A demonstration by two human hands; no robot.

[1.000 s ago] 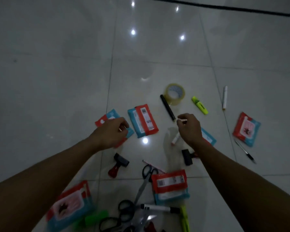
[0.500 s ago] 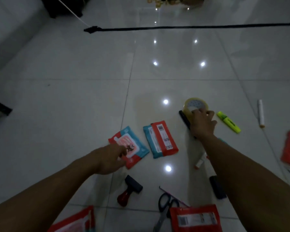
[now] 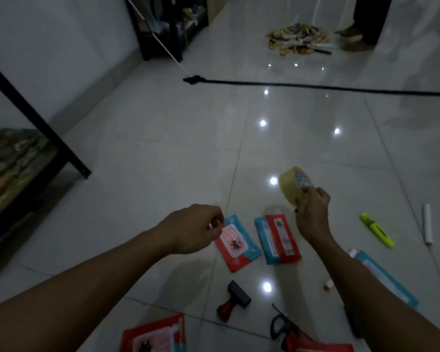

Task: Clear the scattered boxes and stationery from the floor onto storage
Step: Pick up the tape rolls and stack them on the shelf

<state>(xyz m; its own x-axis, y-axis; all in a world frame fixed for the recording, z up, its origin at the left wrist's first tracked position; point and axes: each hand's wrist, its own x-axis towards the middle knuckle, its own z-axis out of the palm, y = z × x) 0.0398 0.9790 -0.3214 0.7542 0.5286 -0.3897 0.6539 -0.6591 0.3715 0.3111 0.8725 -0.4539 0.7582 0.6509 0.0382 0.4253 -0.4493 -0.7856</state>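
Floor [image 3: 163, 153]: glossy pale tile, thin grout lines, ceiling lights mirrored as bright spots. Room dim.

Right hand [image 3: 313, 214]: fingers curled round a roll of tape [image 3: 294, 185], lifted clear of the floor and tilted. Roll is a translucent tan ring; the inside of the core shows a pale lining with small dark dots. No readable print.

Left hand [image 3: 193, 228]: fingers curled, fingertips pinching the upper corner of a flat soft pack [image 3: 236, 246], red and teal plastic film with a pink label panel and a small dark figure. The pack lies on the tile.

Just beside it, a second pack [image 3: 277, 238], back face up: a red strip over teal, with a white barcode label. Print too blurred to read.

Right of the arms: a yellow-green highlighter [image 3: 377, 229], blocky and chisel-ended; a white cylindrical marker [image 3: 427, 227] well apart from it; a teal pack edge [image 3: 386, 278] partly hidden by the right forearm.

Near the bottom edge: a rubber stamp [image 3: 233, 302] with a red rounded knob and a black rectangular block, lying on its side; black scissor handles [image 3: 281, 326]; a red pack [image 3: 153, 336], cut off by the frame.

Left: a black metal-framed shelf [image 3: 36, 115], its contents indistinct. A black strip [image 3: 315, 86] runs across the floor beyond.
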